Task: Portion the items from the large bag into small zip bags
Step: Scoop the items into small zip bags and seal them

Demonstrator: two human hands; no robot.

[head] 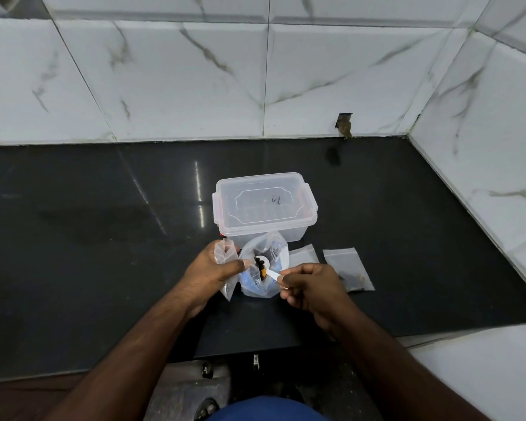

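The large clear bag point(268, 256) stands open on the black counter, just in front of a plastic box. My left hand point(213, 270) grips a small empty zip bag point(223, 252) at the large bag's left side. My right hand point(308, 285) pinches the handle of a small white spoon point(263, 262). The spoon's bowl is over the large bag's mouth and carries dark and orange bits. To the right, a small zip bag point(348, 270) with some dark bits lies flat. Another small zip bag point(302, 255) lies between it and the large bag.
A clear lidded plastic box point(264, 205) stands shut behind the large bag. The black counter point(104, 238) ends at white marble-tiled walls at the back and right. Its front edge runs below my forearms, with floor beneath.
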